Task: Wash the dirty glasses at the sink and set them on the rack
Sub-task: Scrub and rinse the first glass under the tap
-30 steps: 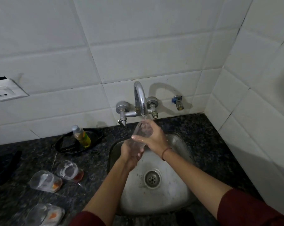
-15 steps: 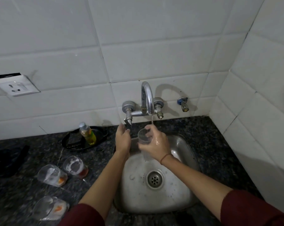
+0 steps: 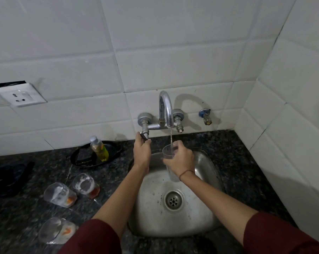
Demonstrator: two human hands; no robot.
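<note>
Clear glass (image 3: 170, 163), upright, water streaming in

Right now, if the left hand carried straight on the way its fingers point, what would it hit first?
The tap handle: the left hand points up and away toward it, and its fingers seem to hold it. Behind that stands the tiled wall.

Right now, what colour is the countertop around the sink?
The countertop is dark, grey-speckled; head view.
</note>
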